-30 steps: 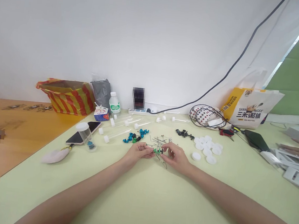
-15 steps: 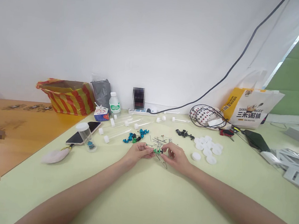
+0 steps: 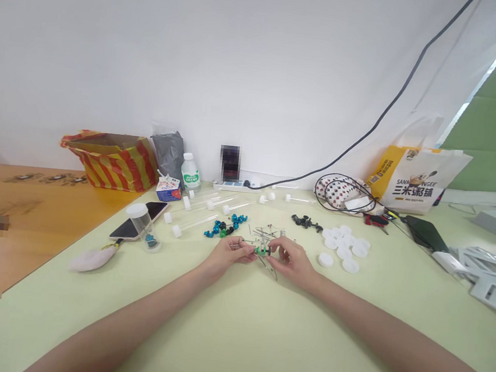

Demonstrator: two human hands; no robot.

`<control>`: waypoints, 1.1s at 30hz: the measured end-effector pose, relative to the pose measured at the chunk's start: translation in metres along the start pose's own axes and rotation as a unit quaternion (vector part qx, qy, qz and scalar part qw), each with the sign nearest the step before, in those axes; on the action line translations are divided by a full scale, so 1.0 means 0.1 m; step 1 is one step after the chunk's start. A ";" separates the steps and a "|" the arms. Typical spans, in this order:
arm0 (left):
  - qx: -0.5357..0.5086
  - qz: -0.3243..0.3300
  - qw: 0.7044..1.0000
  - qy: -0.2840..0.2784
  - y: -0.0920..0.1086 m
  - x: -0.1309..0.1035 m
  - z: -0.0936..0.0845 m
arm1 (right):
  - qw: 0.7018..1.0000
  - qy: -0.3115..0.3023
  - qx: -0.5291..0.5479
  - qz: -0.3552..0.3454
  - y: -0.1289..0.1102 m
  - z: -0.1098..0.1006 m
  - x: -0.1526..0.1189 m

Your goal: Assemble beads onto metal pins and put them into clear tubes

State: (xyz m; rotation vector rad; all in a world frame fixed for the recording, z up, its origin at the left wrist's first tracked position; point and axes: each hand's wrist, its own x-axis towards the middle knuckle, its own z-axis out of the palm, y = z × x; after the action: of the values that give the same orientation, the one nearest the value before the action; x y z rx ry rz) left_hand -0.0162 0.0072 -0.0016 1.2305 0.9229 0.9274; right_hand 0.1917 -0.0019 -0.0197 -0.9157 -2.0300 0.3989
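Near the middle of the pale green table [image 3: 233, 336], my left hand [image 3: 226, 257] pinches one end of a small green piece [image 3: 261, 251] with a dark end. The fingertips of my right hand [image 3: 293, 262] are closed on its dark end from the other side. Its exact kind is too small to make out. Thin metal rods [image 3: 264, 231] lie loosely behind and beneath my fingers. Left of them is a cluster of shiny blue pieces [image 3: 236, 222] with some black and green ones among them. Several black pieces [image 3: 306, 221] sit beyond my right hand.
White round lids [image 3: 343, 241] spread to the right. Clear tubes with white caps [image 3: 196, 223] lie at the back left, near a lidded clear jar [image 3: 142, 227] and a phone [image 3: 123, 231]. A striped paper bag [image 3: 118, 165], coiled cable [image 3: 339, 192] and white-yellow bag [image 3: 419, 182] stand along the wall.
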 end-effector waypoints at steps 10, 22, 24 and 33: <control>0.001 0.001 1.000 -0.001 -0.01 0.00 0.00 | 1.000 0.000 0.000 -0.008 0.01 0.00 0.01; -0.006 -0.006 1.000 0.002 0.01 0.00 0.00 | 1.000 0.003 0.000 0.001 0.03 0.01 -0.01; -0.003 -0.005 1.000 0.000 0.01 0.01 0.00 | 1.000 0.001 -0.001 -0.001 0.03 0.01 -0.01; 0.002 -0.006 1.000 -0.002 0.01 0.01 0.00 | 1.000 -0.002 -0.004 -0.002 -0.01 -0.01 0.00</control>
State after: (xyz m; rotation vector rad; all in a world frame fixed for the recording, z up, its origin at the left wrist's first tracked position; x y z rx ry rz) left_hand -0.0159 0.0078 -0.0010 1.2281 0.9280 0.9137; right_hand 0.1923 -0.0020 -0.0184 -0.9153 -2.0372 0.3911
